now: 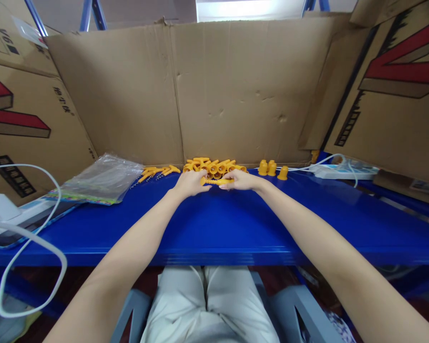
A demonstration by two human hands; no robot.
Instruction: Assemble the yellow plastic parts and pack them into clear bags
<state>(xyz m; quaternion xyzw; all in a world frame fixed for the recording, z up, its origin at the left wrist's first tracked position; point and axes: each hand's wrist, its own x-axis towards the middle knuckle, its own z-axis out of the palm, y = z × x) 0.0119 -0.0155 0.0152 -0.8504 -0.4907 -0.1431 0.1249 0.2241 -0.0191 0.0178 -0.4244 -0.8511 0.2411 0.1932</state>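
**A:** Item in hand?

**B:** One yellow ribbed rod. It lies level, just above the blue table, at the near edge of the pile of yellow parts.

**A:** Grip?

**B:** The left hand is closed on the rod's left end and the right hand on its right end. The fingers of both hands are pinched around it. At this distance I cannot tell whether the rod is one piece or two pieces joined.

**A:** Adjacent parts?

**B:**
- **Behind the hands:** the pile sits against the cardboard wall.
- **Left of the pile:** a small group of T-shaped yellow pieces lies flat, apart from the pile.
- **Right of the pile:** a few yellow caps stand upright in a cluster.

**A:** Further out?

**B:**
- **Far left:** a clear plastic bag lies on the table, with a white cable looping off the table's edge.
- **Far right:** a white power strip rests near the cardboard, and its lead runs toward the caps.
- **Operator:** seated, with both forearms extended over the table's front edge.
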